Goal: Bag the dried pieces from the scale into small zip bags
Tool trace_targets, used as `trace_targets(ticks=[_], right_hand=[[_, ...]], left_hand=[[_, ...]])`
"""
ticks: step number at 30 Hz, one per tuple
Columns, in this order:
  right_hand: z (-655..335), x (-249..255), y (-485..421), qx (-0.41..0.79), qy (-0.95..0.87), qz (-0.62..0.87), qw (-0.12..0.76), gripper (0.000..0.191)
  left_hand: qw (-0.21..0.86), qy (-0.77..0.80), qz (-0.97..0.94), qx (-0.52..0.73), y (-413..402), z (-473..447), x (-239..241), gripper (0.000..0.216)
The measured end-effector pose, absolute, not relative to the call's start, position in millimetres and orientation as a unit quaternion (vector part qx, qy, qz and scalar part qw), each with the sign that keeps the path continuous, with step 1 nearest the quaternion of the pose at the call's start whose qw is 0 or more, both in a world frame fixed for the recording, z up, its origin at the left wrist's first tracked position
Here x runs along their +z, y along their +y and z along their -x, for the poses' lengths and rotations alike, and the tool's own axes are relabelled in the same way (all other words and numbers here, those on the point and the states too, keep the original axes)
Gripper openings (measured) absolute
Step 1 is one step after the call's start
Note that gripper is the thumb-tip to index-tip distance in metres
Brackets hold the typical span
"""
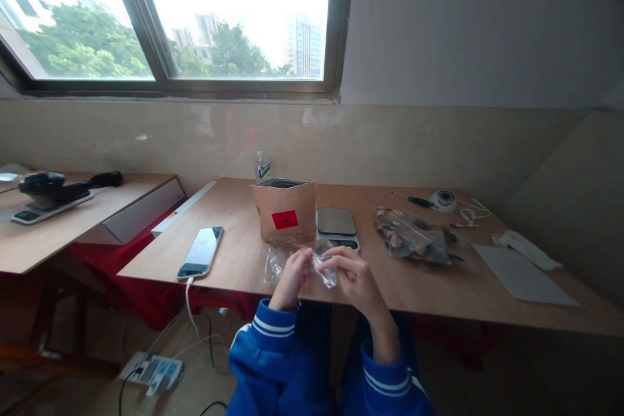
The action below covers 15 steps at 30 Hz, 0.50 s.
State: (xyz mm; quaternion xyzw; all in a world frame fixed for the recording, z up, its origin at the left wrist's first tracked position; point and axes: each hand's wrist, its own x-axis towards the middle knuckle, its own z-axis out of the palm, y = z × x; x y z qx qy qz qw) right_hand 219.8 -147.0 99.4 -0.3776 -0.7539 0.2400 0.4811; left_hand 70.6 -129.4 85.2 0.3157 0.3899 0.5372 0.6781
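Between my two hands, just above the table's front edge, is a small clear plastic bag (325, 273) with a reddish strip along it. My left hand (294, 275) pinches its left side with fingers closed. On the other side, my right hand (355, 278) grips the bag between thumb and fingers. Another clear plastic bag (275, 262) lies on the table beside my left hand. Behind the hands a brown paper pouch (266, 208) with a red label stands upright, its top open. Right of the pouch sits a small digital scale (337, 221), partly hidden by my right hand.
A phone (200, 252) with a charging cable lies at the left. To the right are a filled plastic bag (414, 237), a screwdriver (420, 201), a white dome-shaped device (443, 200) and a grey sheet (521, 276). A bottle (262, 166) stands behind the pouch.
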Motion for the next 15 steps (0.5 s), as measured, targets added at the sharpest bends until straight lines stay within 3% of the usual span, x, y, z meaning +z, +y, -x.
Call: trace_targets(ticks=[5, 9, 15], right_hand=[[-222.8, 110.4, -154.1, 0.221, -0.744, 0.418, 0.472, 0.032], [-215.6, 114.0, -152.7, 0.17, -0.723, 0.497, 0.449, 0.016], [-196.8, 112.1, -146.9, 0.134, -0.75, 0.488, 0.426, 0.007]], left_hand=[[0.654, 0.371, -0.336, 0.567, -129.0, -73.9, 83.1, 0.035], [0.573, 0.368, -0.418, 0.601, -134.4, -77.5, 89.5, 0.033], [0.465, 0.394, -0.507, 0.61, -144.5, -75.3, 95.4, 0.032]])
